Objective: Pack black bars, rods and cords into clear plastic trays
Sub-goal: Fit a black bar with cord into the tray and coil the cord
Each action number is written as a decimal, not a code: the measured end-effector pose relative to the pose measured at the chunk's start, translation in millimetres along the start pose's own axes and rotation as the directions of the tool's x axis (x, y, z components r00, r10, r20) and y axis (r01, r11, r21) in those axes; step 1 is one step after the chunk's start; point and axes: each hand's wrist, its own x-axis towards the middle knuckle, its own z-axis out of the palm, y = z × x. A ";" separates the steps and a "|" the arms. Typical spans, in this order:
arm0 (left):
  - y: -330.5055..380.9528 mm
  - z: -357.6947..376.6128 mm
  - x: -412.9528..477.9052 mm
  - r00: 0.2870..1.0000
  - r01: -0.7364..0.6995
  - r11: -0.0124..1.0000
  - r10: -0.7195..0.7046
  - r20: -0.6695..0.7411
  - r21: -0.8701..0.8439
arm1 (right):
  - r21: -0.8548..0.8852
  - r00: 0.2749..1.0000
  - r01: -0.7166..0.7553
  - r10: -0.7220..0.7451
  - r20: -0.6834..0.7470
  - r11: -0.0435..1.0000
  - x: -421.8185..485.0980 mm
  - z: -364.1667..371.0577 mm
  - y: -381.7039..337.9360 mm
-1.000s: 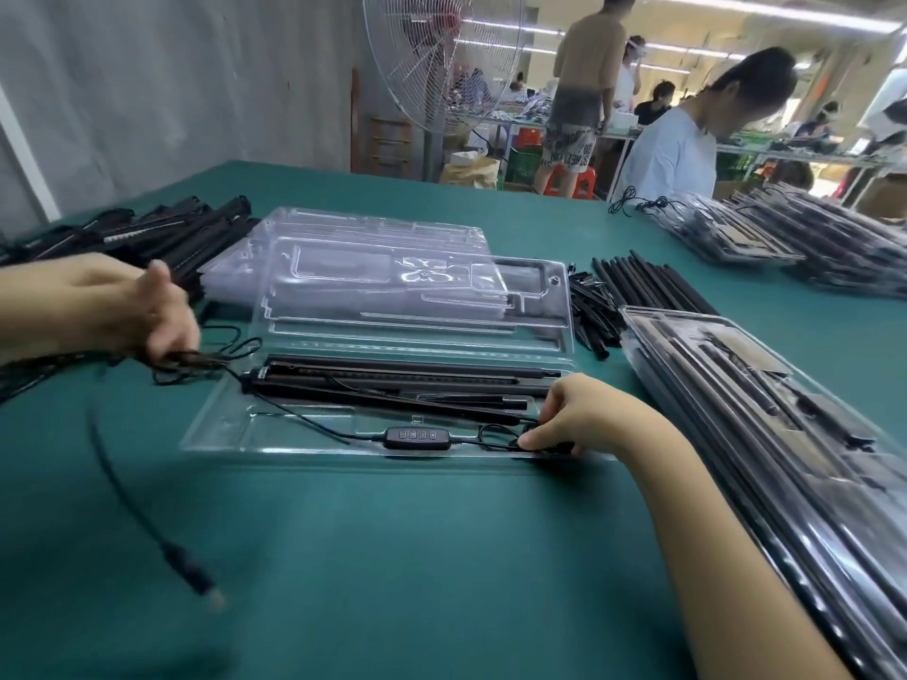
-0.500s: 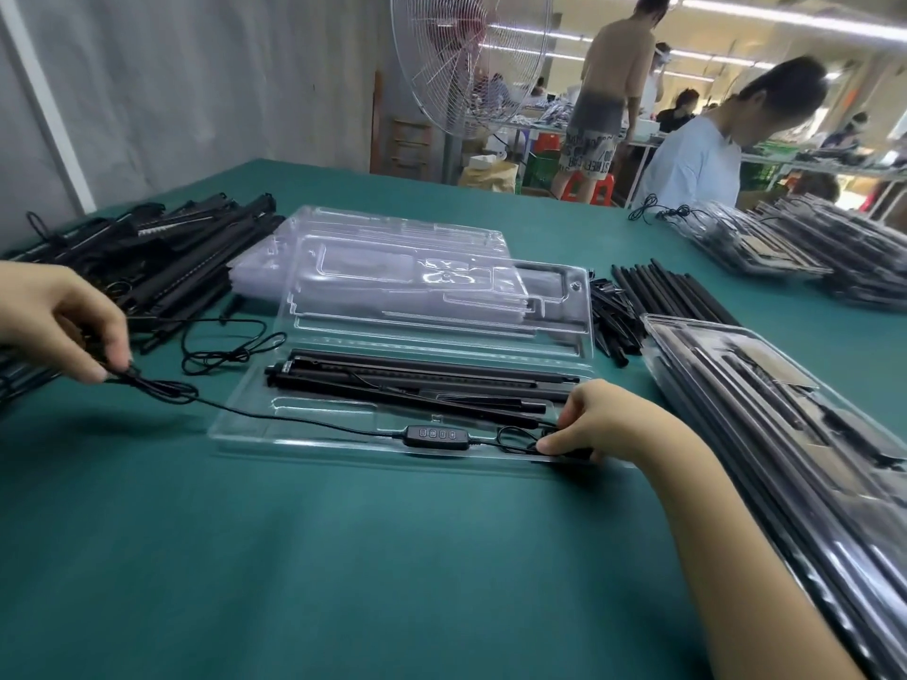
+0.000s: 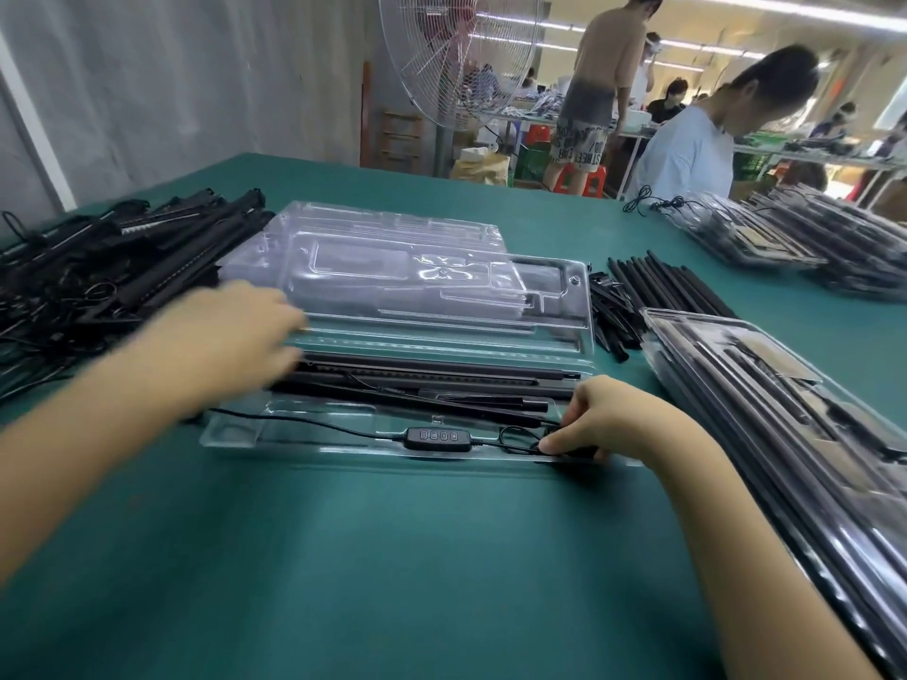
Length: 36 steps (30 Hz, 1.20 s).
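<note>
Directly ahead, an open clear tray lies on the green surface, with long black bars laid lengthwise in its middle channel. A thin black cord runs along the tray's near channel, and its inline controller sits about midway. The right hand is at the tray's right end, thumb and fingers curled and pinching the cord where it loops. The left hand hangs over the left end of the bars; it is motion-blurred, so I cannot tell whether its fingers hold anything. Just behind the tray a stack of empty trays rests on the surface. To the left is a heap of black bars and tangled cords; to the right, loose black rods lie beside a pile of filled trays. More packed trays sit at the far right, near a person in a pale shirt. A standing fan rises beyond the surface.
</note>
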 end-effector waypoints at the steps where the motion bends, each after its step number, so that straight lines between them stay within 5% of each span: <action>1: 31.7 -0.2 -9.4 0.992 -0.114 0.973 0.100 -0.081 -0.198 | 0.000 1.000 -0.004 0.004 -0.001 1.000 -0.1 -0.3 -0.1; 3: 75.4 13.6 -24.6 0.962 -0.273 0.888 0.258 -0.091 -0.369 | 0.000 1.000 -0.016 0.016 0.002 1.000 -0.7 -0.4 0.9; 10: 91.7 45.4 -25.0 0.804 -0.594 0.756 0.539 -0.253 -0.276 | -0.015 0.999 -0.038 0.038 0.003 0.999 -3.1 0.9 2.1; 16: 89.8 48.6 -8.9 0.791 -0.609 0.745 0.598 -0.132 -0.272 | 0.053 0.998 -0.054 0.055 -0.021 0.997 -5.6 1.8 3.3; 26: 100.2 35.4 -4.6 0.833 -0.546 0.735 0.529 -0.164 -0.401 | -0.044 0.998 -0.055 0.053 -0.042 0.998 -9.9 3.0 -2.2; 36: 155.7 18.6 -15.9 0.831 -0.548 0.823 0.556 0.012 -0.153 | -0.044 0.998 0.000 -0.003 -0.067 0.999 -9.2 3.7 3.5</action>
